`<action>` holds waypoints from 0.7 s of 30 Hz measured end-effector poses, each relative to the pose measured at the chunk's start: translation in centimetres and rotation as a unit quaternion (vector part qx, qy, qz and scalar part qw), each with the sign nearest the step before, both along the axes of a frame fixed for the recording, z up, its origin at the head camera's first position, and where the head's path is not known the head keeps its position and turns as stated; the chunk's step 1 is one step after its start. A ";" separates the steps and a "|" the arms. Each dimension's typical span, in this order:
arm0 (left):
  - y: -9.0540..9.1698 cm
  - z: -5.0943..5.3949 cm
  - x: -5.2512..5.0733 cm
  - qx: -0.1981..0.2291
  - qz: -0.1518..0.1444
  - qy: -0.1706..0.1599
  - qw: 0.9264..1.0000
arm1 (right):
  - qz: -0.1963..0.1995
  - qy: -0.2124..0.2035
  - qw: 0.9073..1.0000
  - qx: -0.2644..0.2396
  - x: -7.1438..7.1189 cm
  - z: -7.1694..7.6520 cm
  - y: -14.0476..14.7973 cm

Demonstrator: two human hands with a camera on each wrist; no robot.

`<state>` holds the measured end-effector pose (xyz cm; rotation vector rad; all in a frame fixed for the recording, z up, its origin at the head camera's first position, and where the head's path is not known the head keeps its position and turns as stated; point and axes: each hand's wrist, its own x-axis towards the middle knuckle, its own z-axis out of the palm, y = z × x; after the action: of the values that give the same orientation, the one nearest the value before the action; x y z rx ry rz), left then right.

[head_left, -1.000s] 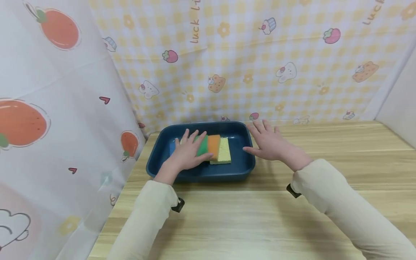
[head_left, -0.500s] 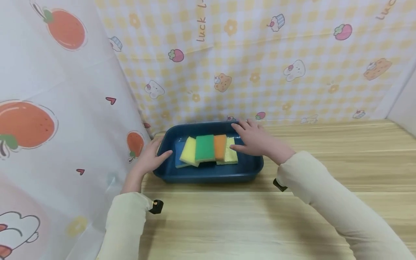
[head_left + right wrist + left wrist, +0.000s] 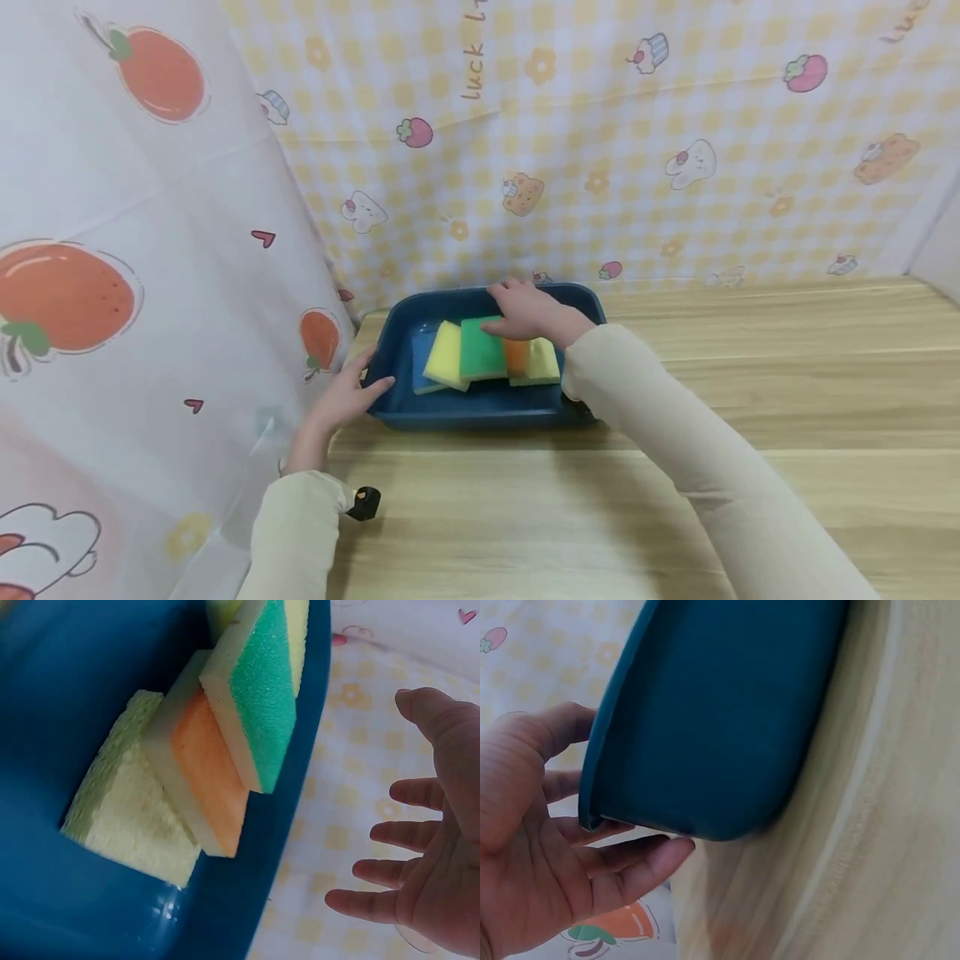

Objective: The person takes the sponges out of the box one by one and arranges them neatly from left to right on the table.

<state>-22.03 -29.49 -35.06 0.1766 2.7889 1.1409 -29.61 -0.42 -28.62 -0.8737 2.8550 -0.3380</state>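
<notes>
A dark blue tray [image 3: 480, 418] stands against the back curtain. Several sponges lie overlapping in it: blue [image 3: 422, 367], yellow [image 3: 446, 358], green [image 3: 480, 354], orange [image 3: 516, 360] and pale yellow [image 3: 542, 364]. My left hand [image 3: 341, 402] grips the tray's left end; in the left wrist view its thumb goes over the rim and its fingers lie outside, under the wall. My right hand [image 3: 527, 310] is above the sponges, thumb in front of the green one. Its fingers are spread and hold nothing in the right wrist view, apart from the orange sponge [image 3: 208, 776].
A wood-grain table [image 3: 525, 517] extends in front and to the right of the tray. A yellow checked curtain [image 3: 570, 150] hangs right behind it, and a white fruit-print curtain [image 3: 187, 292] hangs close on the left.
My left hand has left the sponges and moved to the tray's left end. The right hand has moved left from the tray's right edge to over the sponges. The view has shifted slightly.
</notes>
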 end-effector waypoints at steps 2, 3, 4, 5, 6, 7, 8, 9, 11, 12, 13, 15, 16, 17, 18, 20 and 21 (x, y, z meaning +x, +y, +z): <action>-0.2 -0.3 0.0 0.029 0.003 -0.013 0.999 | -0.003 -0.010 1.000 0.001 -0.7 -0.3 -0.7; -0.2 -0.5 0.1 0.040 0.006 -0.020 0.999 | -0.004 -0.013 1.000 0.002 -1.0 -0.4 -1.0; -0.2 -0.6 0.1 0.051 0.008 -0.026 0.998 | -0.005 -0.018 1.000 0.003 -1.3 -0.5 -1.2; -0.3 -0.8 0.1 0.061 0.010 -0.030 0.998 | -0.007 -0.022 1.000 0.003 -1.6 -0.7 -1.5; -0.3 -0.9 0.2 0.061 0.011 -0.028 0.998 | -0.008 -0.026 1.000 0.003 -1.9 -0.8 -1.7; -0.4 -1.1 0.2 0.060 0.010 -0.028 0.998 | -0.010 -0.033 0.999 0.000 -2.1 -1.0 -1.8; -0.3 -1.2 0.2 0.058 0.010 -0.026 0.998 | -0.010 -0.040 0.999 -0.003 -2.4 -1.2 -2.0; -0.4 -1.4 0.2 0.059 0.010 -0.026 0.998 | -0.011 -0.047 0.999 -0.005 -2.6 -1.4 -2.1; -0.4 -1.7 0.1 0.066 0.008 -0.021 0.998 | -0.011 -0.058 0.998 -0.009 -3.0 -1.9 -2.5; -0.5 -1.8 0.1 0.070 0.009 -0.020 0.997 | -0.011 -0.063 0.998 -0.009 -3.2 -2.1 -2.7; -0.5 -1.9 0.0 0.076 0.009 -0.018 0.997 | -0.012 -0.067 0.998 -0.008 -3.3 -2.3 -2.9; -0.6 -2.1 0.1 0.093 0.009 -0.021 0.995 | -0.014 -0.070 0.997 -0.001 -3.5 -2.8 -3.4; -0.6 -2.1 0.1 0.102 0.009 -0.024 0.994 | -0.016 -0.072 0.997 0.004 -3.6 -3.1 -3.6; -0.7 -2.1 0.1 0.112 0.011 -0.027 0.993 | -0.020 -0.074 0.997 0.008 -3.7 -3.3 -3.8; -0.7 -2.2 0.1 0.120 0.012 -0.031 0.992 | -0.022 -0.074 0.997 0.012 -3.7 -3.5 -4.1; -0.9 -2.2 0.0 0.133 0.016 -0.036 0.990 | -0.032 -0.077 0.996 0.016 -3.7 -3.8 -4.5; -1.0 -2.1 0.0 0.140 0.017 -0.038 0.989 | -0.037 -0.078 0.996 0.017 -3.7 -3.8 -4.7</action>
<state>-22.04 -30.48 -37.21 0.1087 2.5658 1.5111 -33.33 -5.12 -32.47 -0.7035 2.7440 -0.3497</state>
